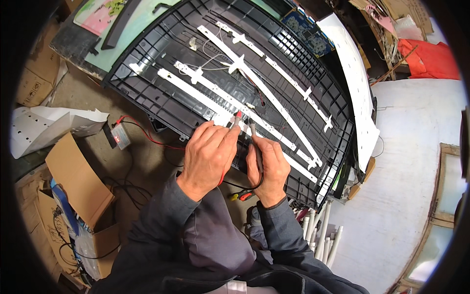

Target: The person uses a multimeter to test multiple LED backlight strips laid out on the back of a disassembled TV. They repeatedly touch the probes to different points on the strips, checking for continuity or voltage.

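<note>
My left hand point(208, 154) is closed around a red-tipped test probe point(238, 115). My right hand point(268, 166) grips a black test probe point(252, 129), its cable running back below the palm. Both probe tips point at a white LED backlight strip point(210, 87) and sit close together; whether they touch its contacts is too small to tell. Several more strips, including a long diagonal one point(267, 88), lie across the black plastic TV back shell point(117, 78). Thin wires point(210, 60) run between some strips.
To the left, a small white box point(120, 136) with red leads hangs near the floor. An open cardboard box point(81, 181) stands lower left. White tubes point(323, 240) stand at lower right, beside a whitish surface point(396, 186). A white bent sheet point(350, 83) leans along the shell's right side.
</note>
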Action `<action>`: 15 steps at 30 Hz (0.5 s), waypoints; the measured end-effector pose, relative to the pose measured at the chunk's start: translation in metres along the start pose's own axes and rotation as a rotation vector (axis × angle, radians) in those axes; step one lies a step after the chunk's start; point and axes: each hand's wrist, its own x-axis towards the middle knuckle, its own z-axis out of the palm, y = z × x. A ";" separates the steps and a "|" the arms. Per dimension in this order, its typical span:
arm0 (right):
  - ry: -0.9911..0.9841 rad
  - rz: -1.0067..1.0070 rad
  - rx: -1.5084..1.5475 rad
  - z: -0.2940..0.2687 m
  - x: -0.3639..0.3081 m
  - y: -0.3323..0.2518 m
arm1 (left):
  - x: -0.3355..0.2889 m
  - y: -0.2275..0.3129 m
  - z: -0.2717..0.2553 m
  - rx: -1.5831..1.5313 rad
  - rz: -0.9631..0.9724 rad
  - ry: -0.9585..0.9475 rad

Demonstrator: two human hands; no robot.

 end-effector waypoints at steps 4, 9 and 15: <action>-0.001 -0.009 -0.009 0.001 0.001 0.000 | 0.000 -0.001 0.001 0.005 0.018 0.011; -0.003 -0.009 -0.003 0.002 0.001 0.001 | 0.000 -0.002 0.000 -0.005 0.005 0.003; -0.014 0.004 -0.005 0.001 0.003 0.000 | 0.001 -0.001 -0.002 -0.016 -0.016 -0.010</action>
